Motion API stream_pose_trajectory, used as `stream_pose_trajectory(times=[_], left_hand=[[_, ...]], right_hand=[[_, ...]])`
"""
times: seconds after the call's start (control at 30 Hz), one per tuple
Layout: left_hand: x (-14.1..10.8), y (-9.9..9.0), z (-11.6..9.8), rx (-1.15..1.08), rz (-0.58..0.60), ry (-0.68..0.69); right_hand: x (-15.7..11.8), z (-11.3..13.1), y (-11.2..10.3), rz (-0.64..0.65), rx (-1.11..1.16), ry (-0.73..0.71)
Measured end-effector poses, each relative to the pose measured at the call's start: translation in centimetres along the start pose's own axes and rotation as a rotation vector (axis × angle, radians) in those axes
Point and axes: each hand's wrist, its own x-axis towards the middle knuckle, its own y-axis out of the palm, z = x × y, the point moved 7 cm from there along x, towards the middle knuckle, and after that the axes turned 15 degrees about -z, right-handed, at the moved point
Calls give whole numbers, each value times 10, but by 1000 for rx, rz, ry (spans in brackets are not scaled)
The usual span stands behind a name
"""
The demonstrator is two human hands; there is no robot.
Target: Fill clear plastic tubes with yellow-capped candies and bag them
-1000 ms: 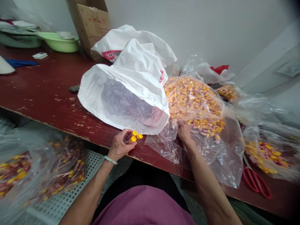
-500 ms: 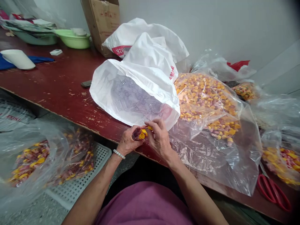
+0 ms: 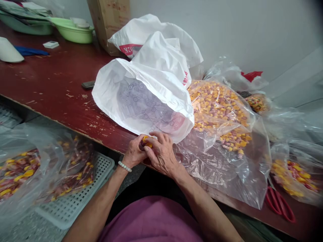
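Note:
My left hand (image 3: 134,152), with a pale bead bracelet at the wrist, is wrapped round several dark red tubes with yellow caps (image 3: 145,142). Against the capped ends lie the bent fingers of my right hand (image 3: 161,151), which partly cover them. Just beyond both hands, a white sack (image 3: 108,97) lies with its mouth towards me and clear tubes (image 3: 141,101) inside. To the right, a big clear plastic bag (image 3: 217,168) holds many small pieces with yellow caps (image 3: 217,104).
Red scissors (image 3: 280,205) lie near the table's right front edge. Beside the red table (image 3: 58,97), bags of capped tubes (image 3: 82,168) rest on a white basket (image 3: 101,174). A green basin (image 3: 75,33), a carton (image 3: 108,23) and a phone-like object (image 3: 88,85) are at the back left.
My right hand has moved left and closed over the yellow caps, hiding more of them. The camera view has shifted slightly, so the surroundings appear moved.

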Motion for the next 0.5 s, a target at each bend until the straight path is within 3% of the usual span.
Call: stream_pose_trajectory(times=[0.07, 0.13, 0.23, 0.33, 0.4, 0.43, 0.5], left_hand=[[0, 0, 0, -9, 8, -12], [0, 3, 0, -29, 35, -29], [-1, 5, 1, -41, 26, -41], [-1, 5, 3, 10, -8, -27], [-2, 5, 5, 44, -17, -16], [-2, 5, 6, 56, -21, -11], [-2, 5, 9, 57, -23, -13]], right_hand=[[-1, 4, -4, 31, -3, -4], [-9, 6, -24, -8, 57, 0], [-35, -15, -81, -250, 111, 57], [-74, -84, -143, -631, -44, 309], [-96, -141, -159, -771, -97, 570], [-98, -164, -154, -734, -117, 620], [-82, -189, -127, -524, -135, 527]])
